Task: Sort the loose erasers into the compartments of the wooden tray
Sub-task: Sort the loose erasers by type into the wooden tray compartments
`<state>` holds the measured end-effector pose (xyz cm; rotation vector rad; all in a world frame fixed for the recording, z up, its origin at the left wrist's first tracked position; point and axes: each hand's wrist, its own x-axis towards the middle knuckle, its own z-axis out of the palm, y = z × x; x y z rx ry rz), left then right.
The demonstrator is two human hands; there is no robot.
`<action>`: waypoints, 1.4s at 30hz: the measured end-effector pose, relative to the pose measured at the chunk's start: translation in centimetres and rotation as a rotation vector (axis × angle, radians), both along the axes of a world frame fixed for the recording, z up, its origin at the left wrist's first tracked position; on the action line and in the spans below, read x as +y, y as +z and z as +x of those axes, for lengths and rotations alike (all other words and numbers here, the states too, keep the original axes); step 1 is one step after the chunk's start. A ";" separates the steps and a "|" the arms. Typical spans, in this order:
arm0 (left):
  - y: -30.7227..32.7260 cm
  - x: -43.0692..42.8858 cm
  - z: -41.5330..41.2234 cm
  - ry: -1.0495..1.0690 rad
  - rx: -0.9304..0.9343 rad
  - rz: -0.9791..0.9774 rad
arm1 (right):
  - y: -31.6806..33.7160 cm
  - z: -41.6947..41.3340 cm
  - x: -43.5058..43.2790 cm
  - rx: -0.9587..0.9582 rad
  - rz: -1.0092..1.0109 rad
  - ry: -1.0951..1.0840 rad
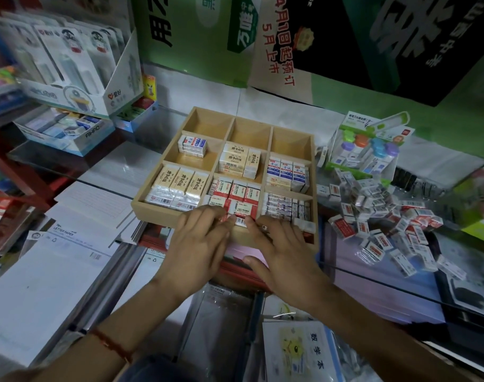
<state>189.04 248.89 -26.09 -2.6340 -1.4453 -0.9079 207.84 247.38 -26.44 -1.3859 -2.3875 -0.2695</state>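
The wooden tray [163, 209] sits in the middle of the counter, divided into a grid of compartments. Its back row holds nothing; the others hold stacked erasers in sleeves. Red-and-white 2B erasers [236, 192] fill the front middle compartment. My left hand [200, 238] and my right hand [279, 244] meet at the tray's front edge. Their fingertips pinch one small eraser with a barcode [240, 221] between them, over that compartment's front. A heap of loose erasers [384, 216] lies to the right of the tray.
A pack of colourful correction tapes [369, 150] stands behind the heap. Display boxes [67, 78] fill the left shelf. Letter paper pads [78, 224] lie at the left front, notebooks [301, 351] near me. Posters cover the back wall.
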 end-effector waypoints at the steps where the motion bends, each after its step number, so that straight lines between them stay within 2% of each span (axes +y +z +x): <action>1: 0.0 0.1 0.1 0.008 -0.008 -0.009 | -0.1 -0.1 -0.1 0.031 -0.006 -0.013; 8: -0.1 0.6 0.2 0.036 -0.005 -0.021 | 0.1 -0.3 0.6 0.167 -0.040 -0.005; 13: -0.3 0.1 0.0 0.080 -0.091 -0.072 | 0.9 0.1 0.8 0.241 -0.014 -0.056; 17: -0.5 0.0 0.6 0.042 0.005 -0.069 | 0.9 -0.4 0.8 0.188 -0.028 -0.051; 21: -0.3 0.8 1.4 0.090 0.043 -0.055 | 1.1 -0.4 1.3 0.158 -0.090 -0.040; 25: 0.2 0.8 1.6 0.099 0.076 -0.060 | 1.2 -0.5 1.3 0.204 -0.141 -0.017; 27: 0.3 0.5 1.4 0.078 0.080 -0.071 | 1.0 -0.3 1.2 0.291 -0.141 0.010; 29: 0.5 0.3 1.0 0.052 0.070 -0.077 | 1.1 0.5 0.7 0.470 -0.131 0.003; 31: 0.8 0.4 0.8 0.040 0.058 -0.087 | 1.5 2.1 0.0 0.710 -0.142 -0.055; 33: 0.9 0.8 1.0 0.001 0.094 -0.092 | 2.2 4.8 -0.5 0.839 -0.046 -0.149; 36: 0.3 1.5 2.2 -0.065 0.218 -0.115 | 2.7 9.7 -0.3 0.828 0.029 -0.367; 39: -0.9 1.7 3.5 -0.079 0.304 -0.093 | 1.3 12.5 0.2 0.602 -0.080 -0.500; 42: -1.5 1.8 3.6 -0.102 0.306 -0.052 | -0.3 12.5 0.2 0.404 -0.128 -0.494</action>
